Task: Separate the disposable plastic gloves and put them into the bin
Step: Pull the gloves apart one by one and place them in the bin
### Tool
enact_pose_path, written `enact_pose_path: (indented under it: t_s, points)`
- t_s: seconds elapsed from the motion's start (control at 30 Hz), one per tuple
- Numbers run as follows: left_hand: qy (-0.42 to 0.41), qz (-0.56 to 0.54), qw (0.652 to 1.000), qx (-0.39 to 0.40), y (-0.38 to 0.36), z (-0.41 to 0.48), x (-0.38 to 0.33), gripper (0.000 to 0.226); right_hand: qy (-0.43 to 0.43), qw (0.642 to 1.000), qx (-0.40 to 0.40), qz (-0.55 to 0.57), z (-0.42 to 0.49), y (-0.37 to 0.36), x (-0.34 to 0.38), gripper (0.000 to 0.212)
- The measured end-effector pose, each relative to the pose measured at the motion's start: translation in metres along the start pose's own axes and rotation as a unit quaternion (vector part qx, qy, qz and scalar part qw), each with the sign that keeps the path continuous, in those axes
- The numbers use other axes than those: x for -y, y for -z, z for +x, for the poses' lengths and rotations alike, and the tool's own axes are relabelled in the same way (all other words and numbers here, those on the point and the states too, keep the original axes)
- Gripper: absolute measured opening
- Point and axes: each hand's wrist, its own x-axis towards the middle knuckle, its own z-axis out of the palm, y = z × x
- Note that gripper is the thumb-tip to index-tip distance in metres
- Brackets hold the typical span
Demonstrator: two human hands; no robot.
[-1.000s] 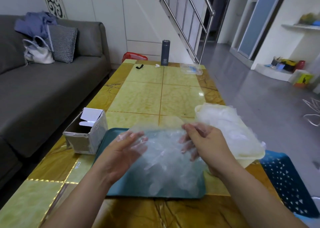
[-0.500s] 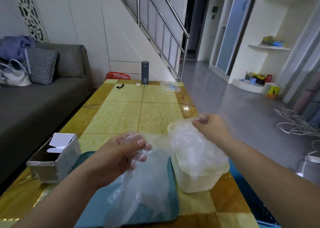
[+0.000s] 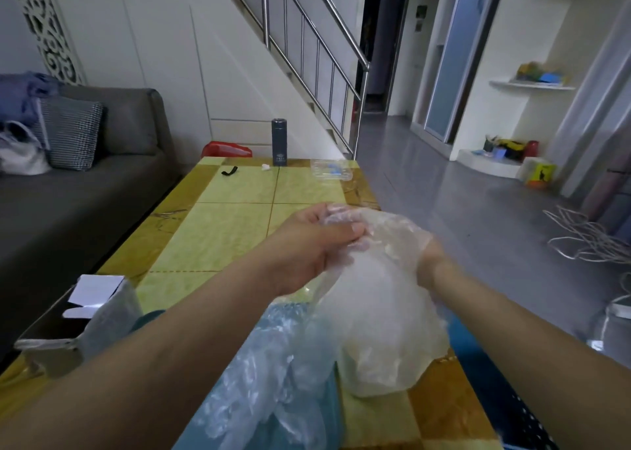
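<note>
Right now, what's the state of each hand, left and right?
Left hand: closed, fingers and thumb pinching a plastic glove.
Right hand: fingers hidden behind the glove film, so it cannot be told.

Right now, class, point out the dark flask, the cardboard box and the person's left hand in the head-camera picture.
dark flask (image 3: 279, 142): head view, middle of its body.
cardboard box (image 3: 95, 289): head view, its white open flap.
left hand (image 3: 307, 245): head view, middle of the hand.
</note>
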Motion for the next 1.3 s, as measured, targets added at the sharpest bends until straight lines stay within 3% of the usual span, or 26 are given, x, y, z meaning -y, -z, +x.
enact_pose_path:
  t_s: [0.03, 0.07, 0.17, 0.3, 0.37, 0.47, 0.53, 0.6, 0.7, 0.77, 0.83, 0.87, 1.0, 1.07, 1.13, 1.23, 1.3]
  points:
    - [-0.001, 0.028, 0.999, -0.025, -0.002, 0.015, 0.007, 0.021, 0.021, 0.999, -0.022, 0.036, -0.003, 0.009, 0.001, 0.02]
    - [0.002, 0.065, 0.996, -0.057, -0.006, 0.032, 0.017, 0.023, 0.037, 0.997, -0.048, 0.047, -0.001, 0.02, -0.004, 0.029]
    - [-0.015, 0.226, 0.961, -0.156, -0.006, 0.063, 0.05, 0.02, 0.076, 0.995, -0.057, -0.011, -0.011, 0.034, -0.015, 0.048]
    - [-0.035, 0.379, 0.911, -0.159, -0.004, 0.081, 0.082, 0.016, 0.143, 0.988, -0.058, -0.02, -0.025, 0.034, -0.024, 0.052]
    - [-0.032, 0.43, 0.891, -0.141, -0.003, 0.086, 0.088, 0.017, 0.185, 0.982, 0.0, -0.043, -0.032, 0.025, -0.021, 0.043]
    - [-0.018, 0.515, 0.843, -0.155, -0.006, 0.088, 0.095, 0.019, 0.135, 0.975, 0.167, -0.053, -0.042, 0.012, -0.008, 0.037]
    - [-0.003, 0.506, 0.843, -0.183, -0.007, 0.091, 0.099, 0.018, 0.112, 0.954, 0.241, -0.139, -0.045, 0.004, -0.004, 0.054]
    - [-0.004, 0.483, 0.852, -0.205, -0.004, 0.09, 0.097, 0.027, 0.109, 0.935, 0.261, -0.215, -0.046, -0.008, -0.008, 0.083]
    - [-0.04, 0.539, 0.814, -0.212, 0.002, 0.075, 0.09, 0.046, 0.08, 0.922, 0.266, -0.271, -0.041, -0.028, -0.015, 0.093]
    - [-0.055, 0.579, 0.793, -0.18, 0.003, 0.053, 0.083, 0.043, 0.065, 0.907, 0.271, -0.315, -0.032, -0.04, -0.018, 0.09]
    - [-0.032, 0.61, 0.784, -0.109, -0.001, 0.03, 0.08, 0.019, 0.055, 0.897, 0.282, -0.336, -0.022, -0.055, -0.022, 0.091]
    - [-0.012, 0.64, 0.765, -0.071, -0.004, 0.02, 0.078, 0.013, 0.046, 0.89, 0.297, -0.344, -0.019, -0.061, -0.023, 0.097]
    - [-0.001, 0.754, 0.656, 0.035, -0.023, 0.003, 0.076, 0.027, 0.026, 0.869, 0.315, -0.381, 0.035, -0.115, -0.084, 0.13]
    - [0.005, 0.792, 0.608, 0.061, -0.034, 0.005, 0.082, 0.024, 0.016, 0.869, 0.329, -0.37, 0.051, -0.13, -0.104, 0.121]
    - [0.053, 0.806, 0.583, 0.092, -0.044, 0.011, 0.089, 0.026, -0.012, 0.896, 0.292, -0.335, 0.016, -0.104, -0.063, 0.083]
    - [0.102, 0.797, 0.583, 0.118, -0.048, 0.018, 0.091, 0.031, 0.03, 0.905, 0.291, -0.309, -0.027, -0.06, -0.015, 0.056]
    - [0.085, 0.777, 0.613, 0.111, -0.044, 0.016, 0.09, 0.032, 0.045, 0.924, 0.281, -0.254, -0.04, -0.04, -0.004, 0.051]
